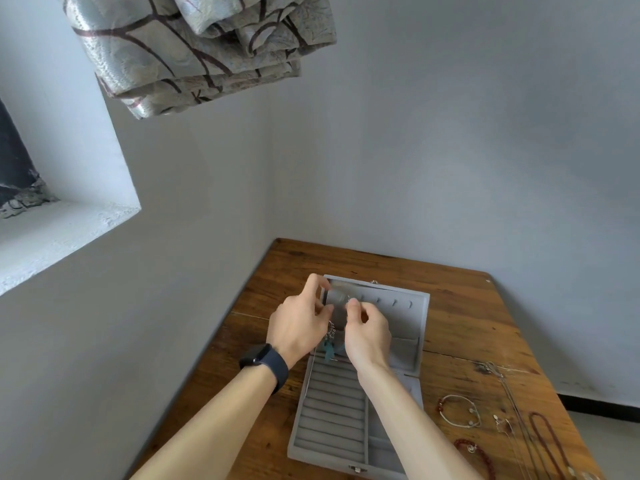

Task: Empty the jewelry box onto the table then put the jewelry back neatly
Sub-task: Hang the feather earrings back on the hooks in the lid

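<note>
Biggest thing here is the plain grey wall (450, 133), with a patterned curtain (197, 50) bunched up at the top left and a white window ledge (52, 237) on the left.

Below that is a wooden table (467, 306) pushed into the corner. The grey jewelry box (329, 403) sits roughly mid-table with its clasp right at the near edge. It's open, and the lid (398, 317) is tipped back toward the far edge, showing a row of little hooks. The rows of ring slots in the base look bare as far as I can see, though the arms cover part of it.

Both hands are up in front of the lid's left end. The left hand (298, 327), with a dark watch (265, 363) on the wrist, and the right hand (367, 334) are each pinching a thin necklace (329, 348) between thumb and fingertips. It hangs down between the wrists with teal dangly bits at the bottom, over the box.

The rest is laid out along the right edge of the table:
- a dark bead strand (550, 441)
- some fine chains (512, 403)
- a silver bracelet (459, 410)
- a red bead bracelet (474, 452), near the near edge
</note>
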A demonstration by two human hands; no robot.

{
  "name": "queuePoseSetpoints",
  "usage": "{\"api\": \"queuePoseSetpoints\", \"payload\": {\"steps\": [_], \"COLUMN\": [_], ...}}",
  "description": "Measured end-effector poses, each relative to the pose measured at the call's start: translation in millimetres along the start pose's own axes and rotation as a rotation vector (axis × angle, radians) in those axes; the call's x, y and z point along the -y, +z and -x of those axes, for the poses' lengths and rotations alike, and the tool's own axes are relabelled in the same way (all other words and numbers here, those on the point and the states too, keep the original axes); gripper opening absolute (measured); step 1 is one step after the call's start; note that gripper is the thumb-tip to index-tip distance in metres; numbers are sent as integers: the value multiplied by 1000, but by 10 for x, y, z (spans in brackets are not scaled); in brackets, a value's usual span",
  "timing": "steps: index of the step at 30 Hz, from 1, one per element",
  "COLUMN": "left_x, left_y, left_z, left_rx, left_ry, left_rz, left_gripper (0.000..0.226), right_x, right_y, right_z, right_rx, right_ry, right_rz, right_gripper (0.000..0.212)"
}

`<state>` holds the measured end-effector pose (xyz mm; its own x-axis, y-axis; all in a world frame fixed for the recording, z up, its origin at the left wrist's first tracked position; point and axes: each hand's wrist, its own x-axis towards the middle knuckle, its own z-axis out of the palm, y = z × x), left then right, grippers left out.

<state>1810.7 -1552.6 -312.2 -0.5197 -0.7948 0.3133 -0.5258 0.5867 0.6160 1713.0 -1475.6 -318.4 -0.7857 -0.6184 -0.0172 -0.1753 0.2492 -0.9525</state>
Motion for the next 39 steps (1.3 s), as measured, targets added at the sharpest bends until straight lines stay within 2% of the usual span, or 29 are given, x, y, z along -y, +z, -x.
{"api": "queuePoseSetpoints", "payload": {"steps": [3,5,7,9,10,12,13,16,20,26,30,39], "left_x": [-66,-72,-75,-70,-67,-42,-29,32,70,81,101,115], "left_y": [-4,36,85,103,90,52,29,-19,-54,-78,-62,-45], "left_z": [-37,-59,-87,-177,-233,-335,-369,-409,-360,-207,-150,-122], "left_rx": [-10,-17,-18,52,130,297,335,295,268,183,144,135], "left_ry": [120,88,-59,-318,-440,-536,-536,-526,-475,-391,-354,-296], "left_rz": [-146,-142,-7,297,450,562,550,518,490,433,367,297], "left_gripper": [21,28,47,72,77,66,57,41,29,25,22,22], "right_x": [-16,-36,-54,-60,-55,-50,-48,-38,4,101,125,153], "right_y": [-39,-61,-75,-77,-74,-60,-49,-15,55,199,220,235], "right_z": [-43,-70,-103,-135,-148,-168,-173,-170,-128,14,84,117], "right_rx": [-4,0,9,29,38,52,57,50,7,-89,-158,-145], "right_ry": [-44,-55,-42,-6,9,16,14,21,65,169,176,215], "right_rz": [48,60,48,24,20,35,43,65,34,-91,-98,-39], "right_gripper": [19,21,25,27,27,27,28,32,34,33,33,36]}}
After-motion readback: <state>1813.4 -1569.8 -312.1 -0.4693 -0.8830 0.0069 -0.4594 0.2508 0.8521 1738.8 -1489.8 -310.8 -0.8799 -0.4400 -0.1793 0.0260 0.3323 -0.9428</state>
